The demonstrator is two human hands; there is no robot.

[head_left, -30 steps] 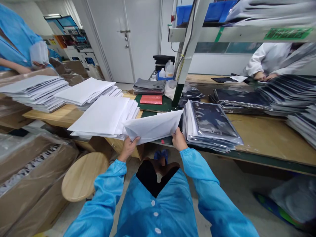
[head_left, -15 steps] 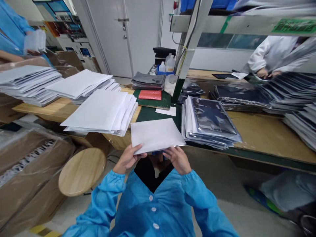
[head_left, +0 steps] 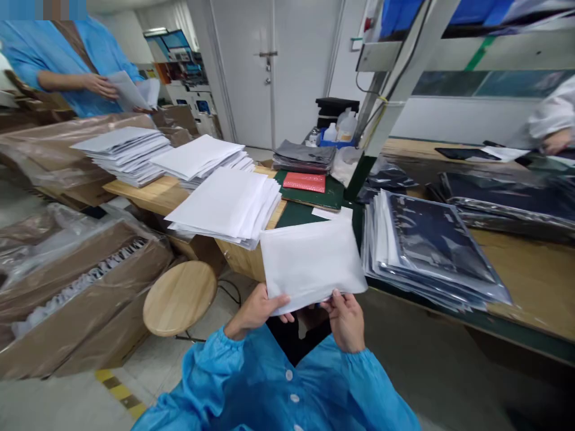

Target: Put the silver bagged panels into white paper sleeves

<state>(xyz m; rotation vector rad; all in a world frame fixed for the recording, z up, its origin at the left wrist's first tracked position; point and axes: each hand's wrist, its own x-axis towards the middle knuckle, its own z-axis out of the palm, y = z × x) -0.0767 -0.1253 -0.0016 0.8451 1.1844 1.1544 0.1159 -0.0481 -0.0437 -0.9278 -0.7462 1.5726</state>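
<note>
In the head view, a white envelope (head_left: pixel 309 269) was pinched along its lower edge between the thumb and fingers of the left hand (head_left: pixel 257 311) and of the right hand (head_left: pixel 345 320), and was held over the front of a wooden workbench (head_left: pixel 242 260), just beside a stack of white envelopes (head_left: pixel 224 209) and a stack of dark plastic-wrapped bags (head_left: pixel 426 251).

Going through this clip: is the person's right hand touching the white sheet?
Touching. The head view shows the right hand with its fingers pinching the lower edge of the white sheet.
</note>
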